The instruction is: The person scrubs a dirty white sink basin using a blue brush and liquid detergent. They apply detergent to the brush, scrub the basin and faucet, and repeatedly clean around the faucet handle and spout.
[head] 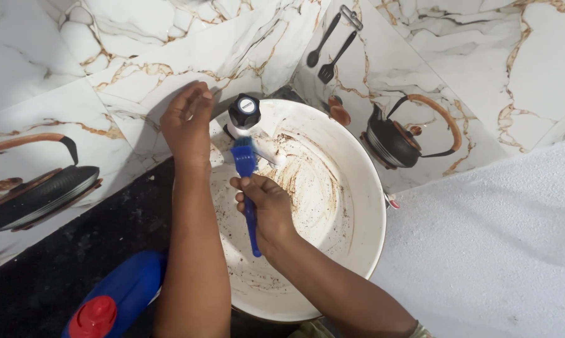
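The white bowl (351, 206), streaked with brown residue, holds a white jar (252, 128) with a black knob. The right hand (267, 209) grasps a blue brush (247, 181), bristles at the jar. The left hand (187, 122), fingers loosely extended, seems to steady the bowl's far rim against the tiled wall (138, 56). A blue bottle (116, 300) lies near the left.
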